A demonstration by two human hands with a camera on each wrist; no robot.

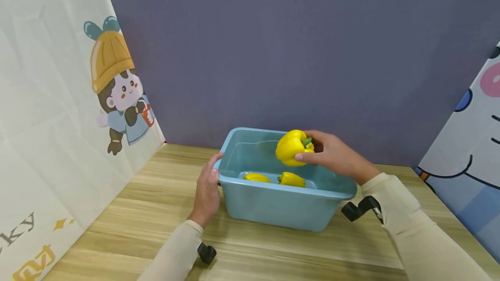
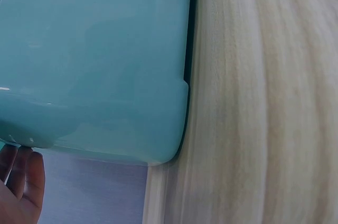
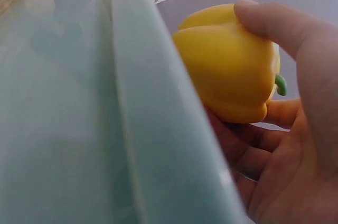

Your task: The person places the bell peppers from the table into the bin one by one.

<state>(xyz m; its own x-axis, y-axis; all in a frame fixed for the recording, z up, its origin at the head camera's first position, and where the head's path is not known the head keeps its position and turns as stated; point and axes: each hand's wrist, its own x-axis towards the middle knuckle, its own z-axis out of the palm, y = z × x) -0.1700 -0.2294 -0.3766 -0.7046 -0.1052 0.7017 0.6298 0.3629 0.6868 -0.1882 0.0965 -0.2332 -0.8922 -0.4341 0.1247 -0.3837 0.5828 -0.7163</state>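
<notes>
My right hand holds a yellow bell pepper with a green stem over the blue plastic bin. In the right wrist view, the thumb lies on top of the pepper and the fingers curve beneath it; the bin's rim covers part of both. Two more yellow peppers, a left one and a right one, lie on the bin floor, partly behind its near wall. At the bin's left end, my left hand grips the rim. Its fingers meet the bin's end in the left wrist view.
The bin stands on a wood-grain table close to a grey-purple back panel. A white printed sheet borders the left side, and another printed sheet borders the right.
</notes>
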